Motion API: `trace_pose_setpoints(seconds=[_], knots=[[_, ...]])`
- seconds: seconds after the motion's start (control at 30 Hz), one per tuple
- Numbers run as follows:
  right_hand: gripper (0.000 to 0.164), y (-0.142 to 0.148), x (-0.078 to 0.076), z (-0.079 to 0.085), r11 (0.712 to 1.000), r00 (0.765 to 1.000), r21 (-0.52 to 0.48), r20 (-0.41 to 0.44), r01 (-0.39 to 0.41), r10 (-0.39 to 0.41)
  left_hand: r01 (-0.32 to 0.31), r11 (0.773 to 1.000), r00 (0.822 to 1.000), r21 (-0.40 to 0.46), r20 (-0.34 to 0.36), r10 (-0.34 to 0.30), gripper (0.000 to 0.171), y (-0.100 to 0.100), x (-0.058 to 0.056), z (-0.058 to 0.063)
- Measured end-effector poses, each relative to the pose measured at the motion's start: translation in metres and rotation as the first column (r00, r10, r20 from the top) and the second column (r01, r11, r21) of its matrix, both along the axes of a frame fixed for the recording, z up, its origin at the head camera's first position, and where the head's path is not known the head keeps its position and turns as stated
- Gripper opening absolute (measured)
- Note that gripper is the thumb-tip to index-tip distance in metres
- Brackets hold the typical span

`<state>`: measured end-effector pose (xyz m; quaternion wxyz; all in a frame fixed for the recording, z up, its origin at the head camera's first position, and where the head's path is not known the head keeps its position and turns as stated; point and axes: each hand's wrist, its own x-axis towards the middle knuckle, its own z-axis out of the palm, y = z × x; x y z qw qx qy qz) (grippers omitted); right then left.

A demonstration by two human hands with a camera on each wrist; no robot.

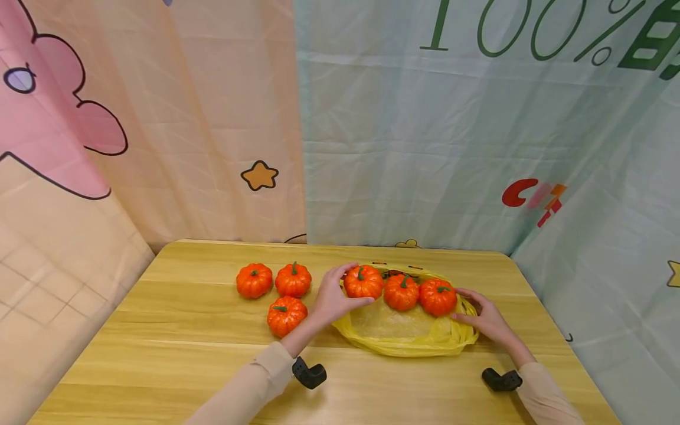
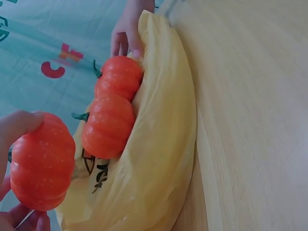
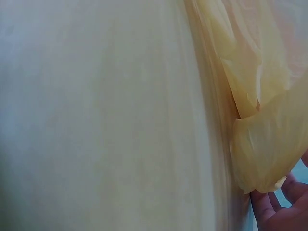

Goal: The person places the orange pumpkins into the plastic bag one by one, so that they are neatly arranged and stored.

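My left hand [image 1: 336, 295] grips a small orange pumpkin [image 1: 363, 282] with a green stem, thumb on the near side and fingers on the far side. That pumpkin is over the left end of a yellow plastic bag [image 1: 393, 346] spread on the table. Two more pumpkins, a middle one [image 1: 401, 293] and a right one [image 1: 438, 297], sit side by side on the bag. My right hand [image 1: 491, 321] is at the bag's right edge, thumb and fingers parted, fingertips by the right pumpkin. In the right wrist view a fold of the bag [image 3: 262, 154] partly hides that hand.
Left of the bag, three more pumpkins stand on the wooden table [image 1: 159, 354]: a back-left one [image 1: 254, 280], a back-right one [image 1: 293, 279] and a front one [image 1: 287, 316], close to my left forearm. Printed curtains [image 1: 404, 147] hang behind the table.
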<state>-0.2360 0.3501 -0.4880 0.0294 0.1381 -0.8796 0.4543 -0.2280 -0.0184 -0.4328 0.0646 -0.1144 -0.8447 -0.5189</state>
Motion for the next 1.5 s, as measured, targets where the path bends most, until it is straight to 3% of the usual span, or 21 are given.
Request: trace_pose_setpoints(seconds=[0.27, 0.7, 1.1, 1.5], knots=[[0.061, 0.001, -0.001, 0.001, 1.0, 1.0, 0.022, 0.025, 0.008, -0.009, -0.029, 0.997, 0.999, -0.074, -0.02, 0.027, 0.077, 0.015, -0.007, -0.009], [0.061, 0.003, -0.001, -0.002, 1.0, 0.999, 0.0, 0.038, 0.003, -0.003, -0.058, 0.989, 0.998, -0.137, -0.039, 0.053, 0.074, 0.022, -0.014, -0.02], [0.063, 0.004, -0.002, -0.004, 0.999, 0.996, -0.044, 0.088, 0.0, 0.004, -0.086, 0.98, 0.996, -0.179, -0.046, 0.079, 0.074, 0.025, -0.02, -0.03], [0.06, 0.001, -0.001, 0.0, 1.0, 0.999, 0.007, 0.048, 0.0, 0.0, -0.129, 0.976, 0.99, -0.173, -0.081, 0.117, 0.071, 0.029, -0.02, -0.037]])
